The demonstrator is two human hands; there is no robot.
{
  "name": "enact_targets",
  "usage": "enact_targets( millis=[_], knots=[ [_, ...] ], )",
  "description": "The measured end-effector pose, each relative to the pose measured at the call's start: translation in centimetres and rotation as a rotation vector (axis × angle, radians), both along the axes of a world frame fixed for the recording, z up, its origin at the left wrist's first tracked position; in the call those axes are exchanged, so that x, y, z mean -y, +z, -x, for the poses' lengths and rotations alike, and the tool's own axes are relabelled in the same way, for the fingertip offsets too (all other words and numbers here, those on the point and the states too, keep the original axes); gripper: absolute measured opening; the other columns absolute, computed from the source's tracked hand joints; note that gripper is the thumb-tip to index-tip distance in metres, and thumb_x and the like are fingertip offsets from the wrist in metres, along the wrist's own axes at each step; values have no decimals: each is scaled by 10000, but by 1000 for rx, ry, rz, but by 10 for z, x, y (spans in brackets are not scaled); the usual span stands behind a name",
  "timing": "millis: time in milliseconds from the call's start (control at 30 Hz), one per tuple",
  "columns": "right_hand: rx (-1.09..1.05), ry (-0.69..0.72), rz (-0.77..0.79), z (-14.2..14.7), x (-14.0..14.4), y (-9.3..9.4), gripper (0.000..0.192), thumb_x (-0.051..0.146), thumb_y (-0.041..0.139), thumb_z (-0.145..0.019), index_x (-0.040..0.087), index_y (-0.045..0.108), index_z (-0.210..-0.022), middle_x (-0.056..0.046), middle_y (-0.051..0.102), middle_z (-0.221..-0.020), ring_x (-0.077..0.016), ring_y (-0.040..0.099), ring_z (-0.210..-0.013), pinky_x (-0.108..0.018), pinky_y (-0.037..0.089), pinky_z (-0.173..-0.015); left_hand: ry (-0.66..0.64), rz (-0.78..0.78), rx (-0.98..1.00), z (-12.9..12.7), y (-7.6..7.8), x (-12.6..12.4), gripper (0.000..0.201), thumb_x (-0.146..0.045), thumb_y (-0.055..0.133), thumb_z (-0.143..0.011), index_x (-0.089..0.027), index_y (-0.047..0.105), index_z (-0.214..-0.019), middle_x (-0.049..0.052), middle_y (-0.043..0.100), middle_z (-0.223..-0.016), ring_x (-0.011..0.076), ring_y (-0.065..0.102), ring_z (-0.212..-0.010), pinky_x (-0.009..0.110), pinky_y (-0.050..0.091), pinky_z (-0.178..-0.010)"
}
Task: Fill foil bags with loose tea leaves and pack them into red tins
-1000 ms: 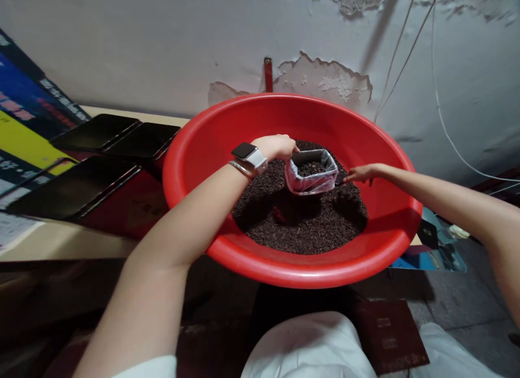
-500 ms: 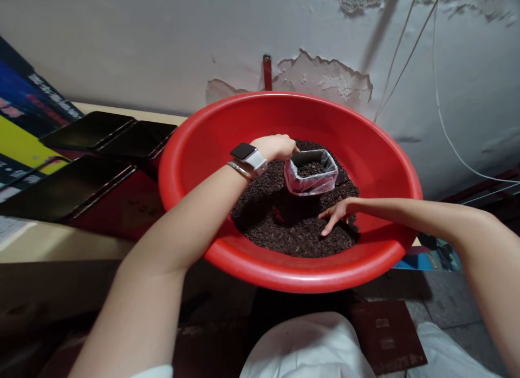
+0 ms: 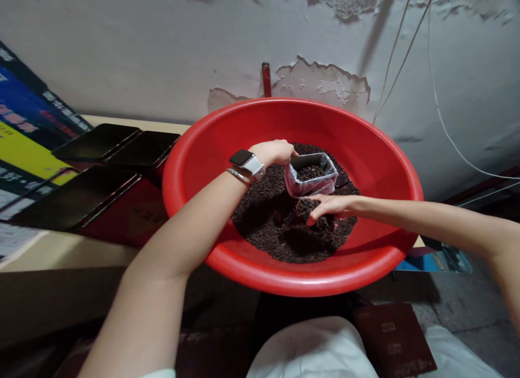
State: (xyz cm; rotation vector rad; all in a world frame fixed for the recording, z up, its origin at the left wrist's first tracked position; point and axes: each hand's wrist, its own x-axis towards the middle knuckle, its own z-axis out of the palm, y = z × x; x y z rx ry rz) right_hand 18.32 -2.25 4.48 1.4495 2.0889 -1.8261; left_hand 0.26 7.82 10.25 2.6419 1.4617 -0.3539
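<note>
A wide red basin (image 3: 292,283) holds a layer of dark, dry leaf-like bits (image 3: 264,232), perhaps loose tea. Inside it, a small box lined with clear plastic (image 3: 311,184) is partly filled with the same bits. My left hand (image 3: 275,151), with a watch on its wrist, grips the box's left rim; its fingertips are partly hidden. Just in front of the box, my right hand (image 3: 327,206) is cupped around a clump of the dark bits, thumb toward me.
Several dark boxes with shiny tops (image 3: 77,199) stand left of the basin on a pale table (image 3: 77,251). A printed poster (image 3: 32,129) leans at far left. Behind is a peeling wall (image 3: 162,53) with hanging cords (image 3: 400,64). A dark red stool (image 3: 394,337) is below.
My right hand has scooped up a handful of dark bits and moved left and up, close to the box. My left hand stays on the box's rim.
</note>
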Motion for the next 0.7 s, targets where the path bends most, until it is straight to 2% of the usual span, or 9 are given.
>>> enact_targets(
  millis=[100,167,267,333,467,567,700],
  knots=[
    [-244,-138,91,7,-11,27,500,216,698,-602,231,625,-1097,-16,723,-1019,-194,665,-947,-326,544,-877,1,0,-13,1,-2,-3,555,-207,456,-840,-379,576,-1354,13,686,-1247,195,647,-1041,241,477,-873],
    [-286,-216,31,6,-21,44,438,208,724,-585,227,617,-1009,2,718,-902,-179,662,-828,-314,560,-795,-1,-5,-17,1,-3,-3,546,-221,464,-837,-383,586,-1343,17,695,-1226,206,652,-1041,242,481,-857],
    [-314,-309,-115,4,-40,63,337,202,741,-608,213,601,-915,2,699,-837,-162,641,-754,-289,555,-736,0,-17,-27,1,-2,-2,493,-248,464,-851,-357,627,-1303,33,706,-1195,224,667,-1018,239,485,-824],
    [-339,-392,-192,5,-54,69,258,199,736,-645,203,592,-860,-9,686,-834,-151,630,-754,-285,550,-763,2,-19,-36,2,-3,-1,473,-250,456,-859,-338,643,-1285,38,706,-1194,228,674,-1009,234,484,-813],
    [-302,-575,-328,10,-73,69,160,190,703,-708,202,580,-810,-16,653,-824,-144,609,-767,-290,541,-789,-30,-10,-39,2,-4,-3,534,-195,440,-849,-330,597,-1340,40,673,-1270,223,663,-1055,241,477,-854],
    [-207,-553,-458,11,-75,71,212,179,710,-693,202,624,-885,-29,669,-878,-162,612,-836,-293,543,-784,-30,-1,-58,2,-3,-3,581,-180,441,-844,-337,539,-1395,40,646,-1318,210,655,-1072,244,470,-882],
    [-63,-483,-628,-2,-74,83,206,228,686,-732,177,674,-931,-67,687,-955,-183,627,-911,-306,545,-804,-27,4,-62,2,-3,-3,532,-204,448,-857,-360,584,-1347,13,690,-1243,185,666,-1019,219,468,-862]
  ],
)
